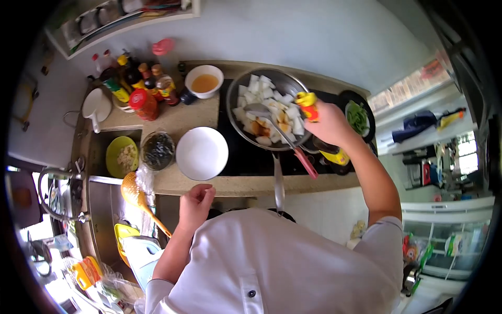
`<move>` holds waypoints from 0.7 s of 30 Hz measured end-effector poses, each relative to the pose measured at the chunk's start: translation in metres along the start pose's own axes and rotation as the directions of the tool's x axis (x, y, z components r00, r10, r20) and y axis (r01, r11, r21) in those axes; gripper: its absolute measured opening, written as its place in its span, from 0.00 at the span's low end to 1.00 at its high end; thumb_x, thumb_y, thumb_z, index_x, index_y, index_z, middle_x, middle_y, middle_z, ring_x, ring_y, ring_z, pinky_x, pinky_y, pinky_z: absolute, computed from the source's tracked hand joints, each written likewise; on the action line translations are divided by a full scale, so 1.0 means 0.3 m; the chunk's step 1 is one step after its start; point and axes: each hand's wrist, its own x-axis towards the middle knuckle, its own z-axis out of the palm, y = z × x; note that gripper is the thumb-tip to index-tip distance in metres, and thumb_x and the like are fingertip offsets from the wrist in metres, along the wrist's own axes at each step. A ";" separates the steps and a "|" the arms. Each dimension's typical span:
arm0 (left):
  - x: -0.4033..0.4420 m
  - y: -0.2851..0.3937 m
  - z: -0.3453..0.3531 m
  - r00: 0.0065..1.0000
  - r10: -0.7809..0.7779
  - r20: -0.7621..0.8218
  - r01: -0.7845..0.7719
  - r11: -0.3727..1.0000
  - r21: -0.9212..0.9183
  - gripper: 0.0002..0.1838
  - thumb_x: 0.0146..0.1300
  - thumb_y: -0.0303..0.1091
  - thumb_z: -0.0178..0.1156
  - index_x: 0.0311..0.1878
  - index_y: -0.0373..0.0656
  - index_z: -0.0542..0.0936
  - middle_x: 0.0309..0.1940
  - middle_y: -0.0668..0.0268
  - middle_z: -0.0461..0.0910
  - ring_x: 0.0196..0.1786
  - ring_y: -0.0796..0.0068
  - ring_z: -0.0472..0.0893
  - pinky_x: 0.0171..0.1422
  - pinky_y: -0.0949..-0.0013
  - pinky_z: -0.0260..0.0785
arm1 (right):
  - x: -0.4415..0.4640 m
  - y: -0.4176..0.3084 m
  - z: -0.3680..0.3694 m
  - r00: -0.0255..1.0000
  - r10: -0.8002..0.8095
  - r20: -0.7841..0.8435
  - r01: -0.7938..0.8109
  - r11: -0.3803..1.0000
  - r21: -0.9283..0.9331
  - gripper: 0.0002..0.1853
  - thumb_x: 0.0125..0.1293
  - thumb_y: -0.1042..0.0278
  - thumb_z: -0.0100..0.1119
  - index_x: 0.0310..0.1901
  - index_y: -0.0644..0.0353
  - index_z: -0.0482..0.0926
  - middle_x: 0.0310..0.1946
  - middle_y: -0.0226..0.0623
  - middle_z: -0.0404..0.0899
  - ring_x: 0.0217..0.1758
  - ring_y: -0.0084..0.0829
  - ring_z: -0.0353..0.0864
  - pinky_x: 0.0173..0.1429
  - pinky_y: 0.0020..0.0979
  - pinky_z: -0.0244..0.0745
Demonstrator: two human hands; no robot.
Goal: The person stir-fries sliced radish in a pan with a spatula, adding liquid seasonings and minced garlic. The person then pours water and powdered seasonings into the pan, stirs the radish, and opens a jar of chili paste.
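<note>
My right hand (330, 124) is wrapped round a sauce bottle (334, 155), which is tilted so its yellow-and-red neck points over the wok's right rim. In the metal wok (233, 123) lie white chunks (267, 98) of food, some stained with brown sauce. A spatula (280, 128) with a red handle end rests in the wok, its handle leaning out over the front rim. My left hand (197, 205) hovers by the counter's front edge, fingers curled in with nothing visible in them. The nearest thing to it is a white bowl (202, 153).
A bowl of orange-brown liquid (204, 82), bottles (148, 78) and a red-lidded jar (143, 104) stand behind on the left. Nearby are a glass bowl of dark food (158, 150), a green bowl (122, 156) and an orange strainer ladle (134, 191). Green vegetables (357, 118) sit right of the wok.
</note>
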 end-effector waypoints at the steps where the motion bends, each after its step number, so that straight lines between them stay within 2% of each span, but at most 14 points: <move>1: 0.007 0.008 -0.009 1.000 0.004 -0.009 -0.003 1.000 0.024 0.13 0.70 0.36 0.68 0.46 0.33 0.87 0.22 0.68 0.82 0.25 0.84 0.76 0.32 0.74 0.70 | -0.003 -0.057 -0.038 0.998 -0.001 -0.066 0.006 0.997 0.077 0.23 0.60 0.61 0.68 0.53 0.66 0.79 0.39 0.54 0.86 0.43 0.55 0.86 0.48 0.46 0.81; 2: 0.015 0.010 -0.011 0.999 -0.039 -0.015 0.039 0.999 -0.012 0.13 0.70 0.36 0.68 0.46 0.33 0.87 0.21 0.68 0.80 0.25 0.84 0.74 0.31 0.73 0.69 | -0.001 -0.118 -0.068 0.992 0.004 -0.127 0.016 0.988 0.155 0.22 0.62 0.62 0.69 0.54 0.66 0.79 0.38 0.51 0.87 0.41 0.50 0.88 0.48 0.42 0.81; 4: 0.044 -0.014 -0.029 0.999 0.031 0.026 -0.030 0.999 -0.019 0.13 0.73 0.36 0.66 0.48 0.33 0.86 0.24 0.73 0.80 0.25 0.87 0.74 0.29 0.77 0.66 | 0.020 -0.229 -0.079 0.957 -0.048 -0.285 0.155 0.918 0.365 0.12 0.66 0.69 0.72 0.42 0.64 0.77 0.32 0.30 0.82 0.36 0.23 0.81 0.44 0.31 0.76; 5: 0.053 -0.012 -0.038 0.999 0.043 0.025 -0.043 0.999 0.010 0.13 0.73 0.36 0.66 0.49 0.33 0.86 0.24 0.74 0.79 0.25 0.88 0.73 0.28 0.76 0.65 | 0.053 -0.266 -0.058 0.940 -0.093 -0.328 0.246 0.851 0.464 0.09 0.70 0.71 0.70 0.39 0.60 0.76 0.33 0.25 0.80 0.37 0.20 0.81 0.45 0.26 0.76; 6: 0.061 -0.005 -0.050 0.999 0.040 0.002 -0.040 0.999 0.011 0.13 0.73 0.36 0.66 0.49 0.33 0.86 0.24 0.74 0.79 0.25 0.88 0.73 0.28 0.76 0.65 | 0.098 -0.308 -0.016 0.923 -0.090 -0.375 0.311 0.748 0.586 0.09 0.71 0.71 0.70 0.38 0.60 0.76 0.33 0.27 0.81 0.38 0.19 0.82 0.45 0.25 0.77; 8: 0.076 0.001 -0.078 0.999 0.046 0.004 -0.046 0.999 0.016 0.13 0.73 0.36 0.66 0.49 0.34 0.86 0.23 0.74 0.79 0.25 0.87 0.73 0.29 0.76 0.66 | 0.197 -0.413 0.078 0.908 -0.071 -0.412 0.343 0.690 0.637 0.10 0.71 0.70 0.71 0.39 0.59 0.76 0.34 0.28 0.82 0.38 0.19 0.82 0.45 0.25 0.78; 10: 0.085 -0.008 -0.118 0.998 0.060 -0.023 -0.060 0.998 0.019 0.14 0.73 0.37 0.66 0.49 0.34 0.86 0.23 0.74 0.79 0.24 0.87 0.73 0.28 0.76 0.66 | 0.287 -0.546 0.193 0.889 -0.043 -0.457 0.346 0.717 0.606 0.11 0.68 0.65 0.74 0.36 0.59 0.79 0.32 0.27 0.83 0.36 0.19 0.80 0.43 0.26 0.76; 11: 0.092 -0.004 -0.139 0.999 0.044 -0.032 -0.043 0.999 0.022 0.14 0.73 0.38 0.66 0.49 0.34 0.86 0.23 0.74 0.78 0.24 0.87 0.73 0.28 0.75 0.67 | 0.352 -0.587 0.274 0.897 -0.042 -0.439 0.355 0.660 0.662 0.12 0.67 0.63 0.75 0.35 0.58 0.79 0.32 0.26 0.83 0.35 0.19 0.79 0.42 0.27 0.75; 14: 0.100 -0.018 -0.216 0.997 -0.002 -0.073 0.005 0.999 0.048 0.15 0.73 0.40 0.66 0.49 0.34 0.86 0.23 0.73 0.78 0.24 0.86 0.74 0.28 0.75 0.67 | 0.536 -0.699 0.565 0.877 -0.028 -0.479 0.398 0.600 0.694 0.13 0.65 0.66 0.76 0.36 0.60 0.79 0.31 0.26 0.82 0.35 0.21 0.80 0.42 0.29 0.76; 15: 0.108 -0.028 -0.239 0.995 -0.019 -0.096 0.026 0.997 0.069 0.16 0.73 0.40 0.66 0.49 0.34 0.86 0.22 0.73 0.78 0.24 0.86 0.74 0.28 0.74 0.67 | 0.612 -0.711 0.679 0.855 -0.034 -0.518 0.444 0.564 0.696 0.15 0.62 0.62 0.76 0.33 0.63 0.80 0.27 0.39 0.84 0.30 0.37 0.84 0.39 0.37 0.77; 16: 0.110 -0.044 -0.265 0.994 -0.018 -0.106 0.026 0.997 0.071 0.16 0.73 0.40 0.66 0.49 0.34 0.86 0.22 0.73 0.78 0.24 0.86 0.74 0.28 0.74 0.67 | 0.621 -0.753 0.732 0.881 -0.002 -0.474 0.370 0.627 0.686 0.15 0.60 0.61 0.77 0.32 0.63 0.81 0.28 0.41 0.86 0.33 0.42 0.87 0.40 0.39 0.78; 18: 0.115 -0.086 -0.307 0.979 -0.050 -0.200 0.059 0.997 0.039 0.15 0.70 0.40 0.68 0.45 0.36 0.88 0.19 0.67 0.76 0.23 0.80 0.73 0.30 0.69 0.68 | 0.666 -0.788 0.854 0.934 -0.009 -0.357 0.258 0.709 0.657 0.15 0.61 0.60 0.76 0.36 0.62 0.82 0.31 0.43 0.88 0.37 0.45 0.88 0.42 0.41 0.80; 21: 0.146 -0.133 -0.401 0.963 -0.051 -0.263 0.062 0.998 0.032 0.14 0.69 0.40 0.68 0.45 0.36 0.87 0.20 0.67 0.77 0.23 0.79 0.73 0.31 0.69 0.69 | 0.704 -0.818 1.000 0.917 0.012 -0.400 0.272 0.714 0.645 0.16 0.60 0.60 0.76 0.43 0.60 0.82 0.34 0.41 0.88 0.39 0.45 0.89 0.44 0.41 0.81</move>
